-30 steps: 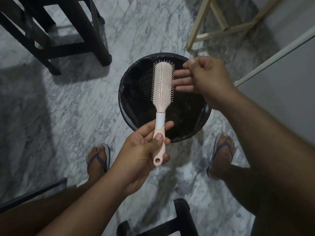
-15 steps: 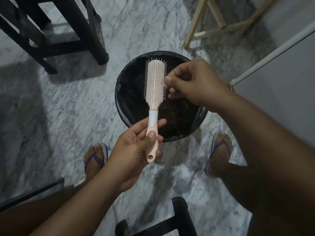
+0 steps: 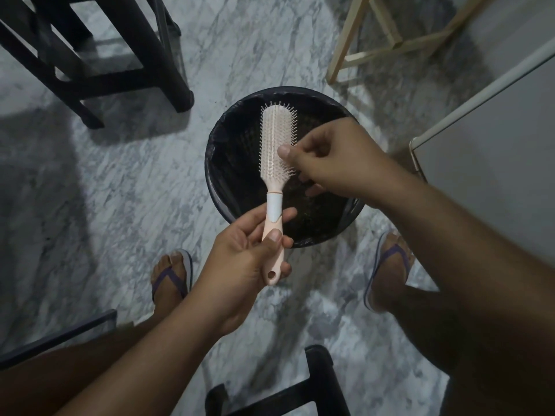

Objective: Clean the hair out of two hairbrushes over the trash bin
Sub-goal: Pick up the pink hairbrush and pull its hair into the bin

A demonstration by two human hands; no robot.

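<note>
A pale pink hairbrush [image 3: 274, 145] with a white band on its neck is held upright over a round black trash bin [image 3: 231, 181] lined with a dark bag. My left hand [image 3: 246, 256] grips the brush's handle near its lower end. My right hand [image 3: 333, 163] is at the right side of the bristle head, thumb and fingers pinched together on the bristles. Whether hair sits between those fingertips is too fine to tell. Only one brush is in view.
The floor is grey-white marble. A black stool [image 3: 99, 58] stands at the upper left, a light wooden frame [image 3: 369, 43] at the upper right, a white-edged panel [image 3: 480, 121] on the right, and a black chair part [image 3: 303, 391] below. My feet in sandals flank the bin.
My right hand closed from spread fingers beside the brush into a pinch and moved onto the bristles. The brush tilted slightly; my left hand kept its grip.
</note>
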